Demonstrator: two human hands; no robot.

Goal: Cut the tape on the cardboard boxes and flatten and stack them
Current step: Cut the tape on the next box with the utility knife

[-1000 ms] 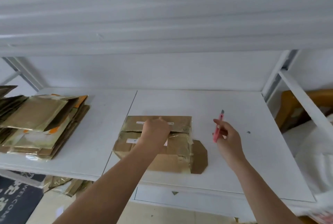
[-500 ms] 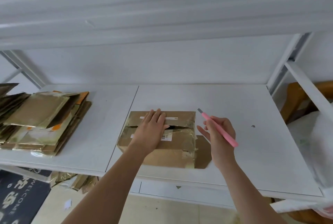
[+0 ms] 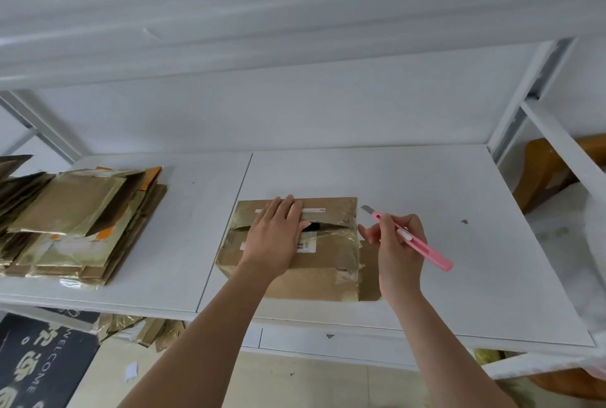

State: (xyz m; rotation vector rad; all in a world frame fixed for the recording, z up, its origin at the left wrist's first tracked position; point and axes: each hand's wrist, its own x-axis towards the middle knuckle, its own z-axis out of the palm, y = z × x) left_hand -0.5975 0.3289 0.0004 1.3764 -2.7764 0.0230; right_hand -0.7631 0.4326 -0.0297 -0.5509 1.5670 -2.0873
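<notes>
A brown cardboard box (image 3: 331,240) wrapped in shiny tape lies on the white shelf (image 3: 426,270), its top seam split open. My left hand (image 3: 275,237) presses flat on the box top with straight fingers. My right hand (image 3: 396,243) grips a pink utility knife (image 3: 416,240) just right of the box, the blade pointing up-left near the box's far right corner. A stack of flattened boxes (image 3: 75,227) sits at the left of the shelf.
An upper shelf board (image 3: 295,30) hangs low over the work area. A metal upright (image 3: 524,93) stands at the right. Below lie loose cardboard scraps (image 3: 141,329) and a dark welcome mat (image 3: 36,365). A wooden piece (image 3: 541,175) shows at far right.
My left hand opened from a fist and now lies flat on the box. My right hand turned the knife from upright to blade pointing left and moved closer to the box.
</notes>
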